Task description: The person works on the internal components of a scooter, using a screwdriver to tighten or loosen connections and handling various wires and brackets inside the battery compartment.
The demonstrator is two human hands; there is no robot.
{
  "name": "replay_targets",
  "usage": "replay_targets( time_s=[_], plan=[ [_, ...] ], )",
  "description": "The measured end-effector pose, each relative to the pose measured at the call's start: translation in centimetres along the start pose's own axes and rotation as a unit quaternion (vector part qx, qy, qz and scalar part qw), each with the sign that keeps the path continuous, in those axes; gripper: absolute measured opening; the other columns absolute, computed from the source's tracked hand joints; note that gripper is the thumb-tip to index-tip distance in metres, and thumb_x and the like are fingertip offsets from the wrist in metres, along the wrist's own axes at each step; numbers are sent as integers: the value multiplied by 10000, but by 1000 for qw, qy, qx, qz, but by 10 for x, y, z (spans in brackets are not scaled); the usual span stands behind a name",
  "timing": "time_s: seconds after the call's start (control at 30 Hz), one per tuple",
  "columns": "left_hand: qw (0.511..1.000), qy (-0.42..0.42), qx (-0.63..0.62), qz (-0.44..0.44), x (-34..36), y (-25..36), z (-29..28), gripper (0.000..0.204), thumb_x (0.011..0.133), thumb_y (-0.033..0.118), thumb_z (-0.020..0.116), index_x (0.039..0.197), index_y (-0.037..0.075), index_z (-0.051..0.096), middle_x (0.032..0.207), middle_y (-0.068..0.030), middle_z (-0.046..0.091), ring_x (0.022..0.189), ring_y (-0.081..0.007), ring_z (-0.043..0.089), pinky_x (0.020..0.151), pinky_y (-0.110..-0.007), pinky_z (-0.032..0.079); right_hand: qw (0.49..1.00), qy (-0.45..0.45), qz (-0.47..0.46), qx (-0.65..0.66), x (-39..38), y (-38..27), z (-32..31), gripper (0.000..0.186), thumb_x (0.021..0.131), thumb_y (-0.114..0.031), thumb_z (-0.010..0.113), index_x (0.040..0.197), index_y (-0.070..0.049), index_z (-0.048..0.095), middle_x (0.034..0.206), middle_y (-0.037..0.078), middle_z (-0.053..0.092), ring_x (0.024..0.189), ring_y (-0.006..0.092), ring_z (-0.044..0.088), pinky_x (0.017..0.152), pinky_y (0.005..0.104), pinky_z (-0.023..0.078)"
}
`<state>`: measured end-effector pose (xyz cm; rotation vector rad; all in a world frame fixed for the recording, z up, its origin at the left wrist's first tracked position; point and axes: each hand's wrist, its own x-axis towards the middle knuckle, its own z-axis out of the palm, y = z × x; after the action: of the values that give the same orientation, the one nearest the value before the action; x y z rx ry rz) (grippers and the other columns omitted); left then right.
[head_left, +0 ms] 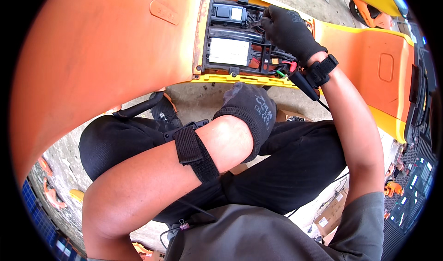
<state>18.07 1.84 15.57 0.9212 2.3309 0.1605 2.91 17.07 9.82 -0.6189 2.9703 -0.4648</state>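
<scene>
Black-gloved right hand (290, 32) curled at one open bay (258, 80), left hand (254, 106) nearer, both grips unclear.

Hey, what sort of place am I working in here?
Probably a vehicle repair or assembly workshop: the orange-and-yellow body shell is open, exposing a white box-shaped module, loose orange parts lie on the floor, and there's a cardboard box.

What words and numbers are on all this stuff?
I don't copy print, but here's where it stands:
Left glove: pale letters and symbols.
Right glove: pale print, too small to read.
White box: too faint to read.
Orange panel: raised marks, too blurred.
Cardboard box: too small.
</scene>
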Motion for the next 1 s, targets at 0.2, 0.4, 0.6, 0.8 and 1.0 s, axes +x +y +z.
replay_targets(
  time_s=[0.2,0.4,0.6,0.8,1.0],
  plan=[
    [1000,-9,6,0,1,2,-1,321,820,132,746,1120,25,709,1073,-159,723,1016,-319,719,842,-419,570,999,-10,-15,-41,-2,0,0,172,960,-174,629,1025,-21,674,807,191,702,755,331,697,713,420,537],
    [1000,6,8,8,-1,1,-2,372,763,107,782,1117,25,704,1074,-163,721,1014,-323,720,840,-421,573,979,44,-132,-150,-3,1,1,178,925,-89,617,1088,-82,688,898,167,708,825,367,685,732,445,543],
    [1000,8,0,7,-5,0,-6,437,705,94,815,1120,23,697,1087,-176,715,1017,-330,719,833,-428,578,989,55,-115,-77,3,10,-10,153,930,-100,619,1066,-81,688,875,151,714,834,326,708,746,421,553],
    [1000,4,-2,-2,-2,2,-5,369,770,93,766,1124,22,689,1064,-162,729,1007,-326,726,819,-424,580,1000,-13,-19,15,2,12,-18,209,1011,-202,590,1043,-14,674,759,114,712,671,193,700,674,337,536],
    [999,31,10,-5,3,1,6,278,839,127,718,1098,27,699,1049,-158,738,964,-317,738,801,-422,582,999,-1,-15,36,0,14,-7,223,1016,-198,568,1000,2,666,713,97,697,662,174,682,666,343,529]
  ],
)
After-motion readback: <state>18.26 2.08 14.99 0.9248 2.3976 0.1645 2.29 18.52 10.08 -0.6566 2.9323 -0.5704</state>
